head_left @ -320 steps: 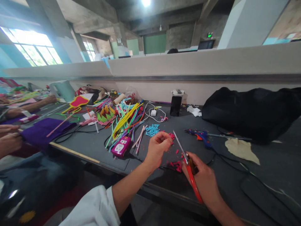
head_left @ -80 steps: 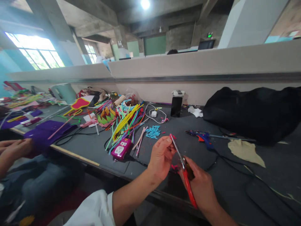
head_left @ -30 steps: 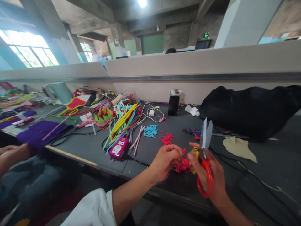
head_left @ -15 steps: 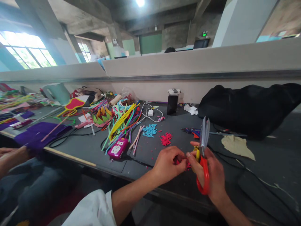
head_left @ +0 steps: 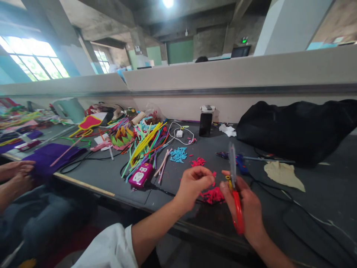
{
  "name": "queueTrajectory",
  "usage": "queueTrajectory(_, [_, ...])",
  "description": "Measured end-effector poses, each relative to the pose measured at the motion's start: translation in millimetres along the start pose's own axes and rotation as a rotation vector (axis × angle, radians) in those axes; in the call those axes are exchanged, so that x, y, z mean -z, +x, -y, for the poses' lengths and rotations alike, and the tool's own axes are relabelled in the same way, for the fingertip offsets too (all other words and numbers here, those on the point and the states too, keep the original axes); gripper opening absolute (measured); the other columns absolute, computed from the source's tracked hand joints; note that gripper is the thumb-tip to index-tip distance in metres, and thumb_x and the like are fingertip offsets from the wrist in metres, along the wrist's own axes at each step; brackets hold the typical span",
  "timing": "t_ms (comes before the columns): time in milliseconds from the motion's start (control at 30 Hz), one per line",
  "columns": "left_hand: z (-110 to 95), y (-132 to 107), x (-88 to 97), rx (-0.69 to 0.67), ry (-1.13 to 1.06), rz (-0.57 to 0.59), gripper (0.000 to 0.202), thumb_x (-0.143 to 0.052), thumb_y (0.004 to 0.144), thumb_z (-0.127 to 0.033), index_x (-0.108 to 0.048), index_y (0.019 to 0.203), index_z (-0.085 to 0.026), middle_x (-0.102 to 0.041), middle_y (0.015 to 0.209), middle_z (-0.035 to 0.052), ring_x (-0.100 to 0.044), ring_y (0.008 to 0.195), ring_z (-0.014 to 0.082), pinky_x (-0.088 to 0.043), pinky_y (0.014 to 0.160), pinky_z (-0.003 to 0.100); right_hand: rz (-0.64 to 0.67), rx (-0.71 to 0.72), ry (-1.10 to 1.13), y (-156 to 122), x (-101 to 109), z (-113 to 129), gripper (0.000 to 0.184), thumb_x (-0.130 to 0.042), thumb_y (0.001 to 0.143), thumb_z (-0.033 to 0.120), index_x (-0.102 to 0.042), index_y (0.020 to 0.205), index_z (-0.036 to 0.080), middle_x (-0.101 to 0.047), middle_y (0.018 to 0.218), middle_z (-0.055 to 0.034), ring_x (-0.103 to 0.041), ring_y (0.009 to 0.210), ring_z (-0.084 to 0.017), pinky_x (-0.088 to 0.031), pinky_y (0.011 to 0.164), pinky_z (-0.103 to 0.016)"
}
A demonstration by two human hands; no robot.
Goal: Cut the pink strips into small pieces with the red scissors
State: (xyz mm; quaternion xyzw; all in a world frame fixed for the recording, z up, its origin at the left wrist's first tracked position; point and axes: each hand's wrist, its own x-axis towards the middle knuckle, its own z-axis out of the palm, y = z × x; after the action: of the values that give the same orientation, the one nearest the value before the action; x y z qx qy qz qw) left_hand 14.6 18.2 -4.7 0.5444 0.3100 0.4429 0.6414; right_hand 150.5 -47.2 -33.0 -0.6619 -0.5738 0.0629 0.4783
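Note:
My left hand [head_left: 195, 184] is closed in a pinch on a small red piece [head_left: 214, 179] that shows at its fingertips. Scissors with orange-red handles [head_left: 238, 214] are held in my right hand [head_left: 249, 206], blades upward. A small yellow part [head_left: 229, 181] shows by the blades. Below and between the hands lies a heap of red pieces [head_left: 213, 195] near the table's front edge. Farther back sit a smaller red heap [head_left: 198, 162] and a heap of light-blue pieces [head_left: 178, 155].
A bundle of coloured pipe cleaners [head_left: 146, 143] and a magenta box [head_left: 141, 175] are to the left. A phone [head_left: 205, 124] leans upright at the back. On the right lie a black bag [head_left: 290, 130], a beige scrap [head_left: 284, 175] and cables. Another person's hands [head_left: 18, 176] are far left.
My left hand has lifted slightly away from the red heap, uncovering it, with a red piece at its fingertips. My right hand and the scissors have shifted slightly left.

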Motion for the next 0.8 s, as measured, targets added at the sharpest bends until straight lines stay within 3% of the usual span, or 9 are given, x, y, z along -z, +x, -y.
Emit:
queueTrajectory(100, [-4.9, 4.8, 4.2, 0.042, -0.367, -0.037, 0.008, -0.066, 0.070, -0.019, -0.059, 0.067, -0.016, -0.046, 0.052, -0.0055, -0.039, 0.050, 0.0073, -0.036, 0.057, 0.023, 0.052, 0.052, 0.015, -8.0, -12.8, -4.5, 0.038, -0.051, 0.087, 0.041, -0.059, 0.116, 0.017, -0.070, 0.103, -0.0086, -0.069, 0.084, -0.019, -0.054, 0.078, -0.030])
queueTrajectory(200, [-6.1, 6.9, 7.2, 0.038, -0.499, -0.054, 0.012, -0.068, 0.072, -0.021, -0.059, 0.067, -0.015, -0.049, 0.055, -0.0045, -0.043, 0.053, 0.0075, -0.037, 0.059, 0.023, 0.125, 0.068, 0.005, -16.4, -23.7, -8.2, 0.036, -0.052, 0.087, 0.035, -0.058, 0.118, 0.019, -0.070, 0.106, -0.0074, -0.069, 0.088, -0.019, -0.054, 0.080, -0.031])
queueTrajectory(800, [-6.3, 4.7, 5.9, 0.060, -0.591, -0.097, 0.015, -0.073, 0.070, -0.022, -0.059, 0.071, -0.015, -0.052, 0.063, -0.0040, -0.046, 0.057, 0.0068, -0.040, 0.063, 0.022, 0.081, 0.148, -0.103, -24.6, -30.8, -17.6, 0.035, -0.052, 0.087, 0.032, -0.060, 0.117, 0.018, -0.071, 0.106, -0.0075, -0.070, 0.089, -0.019, -0.057, 0.081, -0.033])
